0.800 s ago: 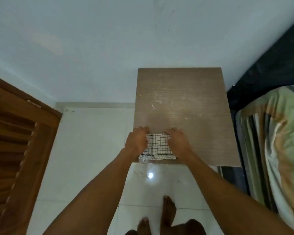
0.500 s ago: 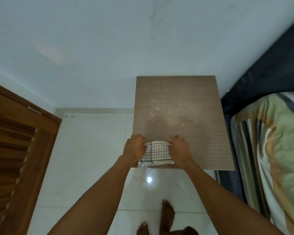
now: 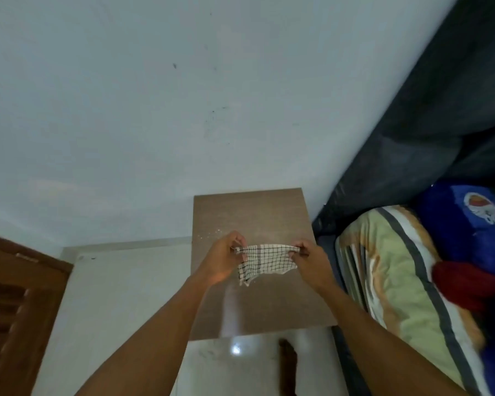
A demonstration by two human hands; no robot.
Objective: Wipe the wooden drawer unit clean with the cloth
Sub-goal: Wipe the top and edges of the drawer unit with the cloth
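The wooden drawer unit point(image 3: 272, 304) shows its brown top against the white wall, with pale dust specks near its far left. A white cloth with a black check pattern point(image 3: 266, 261) hangs in the air above the top, stretched between my hands. My left hand point(image 3: 226, 258) pinches the cloth's upper left corner. My right hand point(image 3: 309, 258) pinches the upper right corner. The cloth's lower edge dangles free and does not touch the wood.
A bed with a striped green and cream cover point(image 3: 397, 281) and a blue and red cushion point(image 3: 475, 241) stands close on the right. A brown wooden door point(image 3: 15, 310) is at the left. White floor tiles point(image 3: 120, 295) lie beside the unit.
Both hands have lifted the folded cloth off the unit's near edge and pulled it open in the air. The camera has tilted up, showing more wall.
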